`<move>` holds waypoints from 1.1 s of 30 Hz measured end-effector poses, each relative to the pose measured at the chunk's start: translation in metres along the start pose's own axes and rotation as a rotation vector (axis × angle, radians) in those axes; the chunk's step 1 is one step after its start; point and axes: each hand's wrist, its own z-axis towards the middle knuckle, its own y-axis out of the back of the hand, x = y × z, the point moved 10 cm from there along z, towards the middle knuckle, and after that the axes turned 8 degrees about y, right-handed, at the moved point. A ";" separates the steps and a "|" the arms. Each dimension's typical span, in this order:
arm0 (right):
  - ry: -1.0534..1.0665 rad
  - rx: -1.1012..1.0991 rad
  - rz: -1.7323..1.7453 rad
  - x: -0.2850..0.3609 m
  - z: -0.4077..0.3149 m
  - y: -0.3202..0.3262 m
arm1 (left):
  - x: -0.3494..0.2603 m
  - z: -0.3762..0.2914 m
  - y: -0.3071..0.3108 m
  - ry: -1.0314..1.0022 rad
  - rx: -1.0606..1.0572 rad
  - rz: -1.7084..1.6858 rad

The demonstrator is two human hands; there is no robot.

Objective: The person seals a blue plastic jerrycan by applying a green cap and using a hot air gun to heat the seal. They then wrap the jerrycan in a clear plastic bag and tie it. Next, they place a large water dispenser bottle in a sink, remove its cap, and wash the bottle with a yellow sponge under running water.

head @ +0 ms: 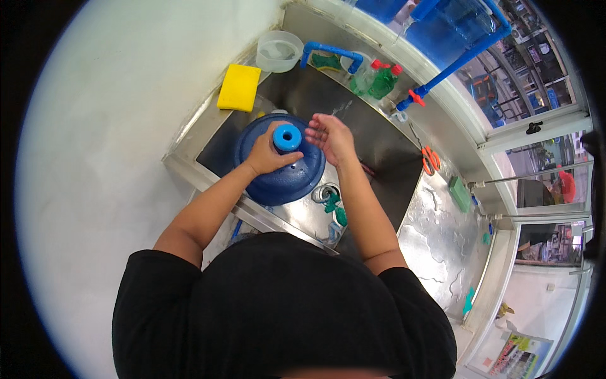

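Observation:
A large blue plastic water jug [296,182] stands upright in a stainless steel sink. Its neck bears a light-blue cap [287,138] with a dark hole or recess at the centre. My left hand [267,151] is wrapped round the neck just under the cap, thumb on the near side. To the right of the cap, my right hand [331,137] is held in the air over the jug's right edge, fingers apart and slightly curled, with nothing in it. Beside the jug, near my right forearm, a drain opening [325,193] and torn green scraps [333,203] lie on the sink floor.
A yellow sponge [239,88], a translucent tub [279,52], a blue pipe [331,47] and green bottles with red caps [384,83] line the back ledge. Rightward are a red-handled valve [416,97], orange-handled scissors [430,160], a green block [459,194] and a wet steel counter [426,237].

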 end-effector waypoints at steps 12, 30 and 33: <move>-0.280 -0.170 -0.339 -0.097 0.070 0.152 | -0.003 0.015 0.022 0.258 -0.172 0.052; 0.283 0.801 -1.466 -0.313 0.175 0.075 | -0.057 0.068 0.017 0.323 -0.076 0.233; 0.541 0.866 -1.636 -0.334 0.186 0.058 | -0.057 0.057 0.013 0.320 -0.026 0.203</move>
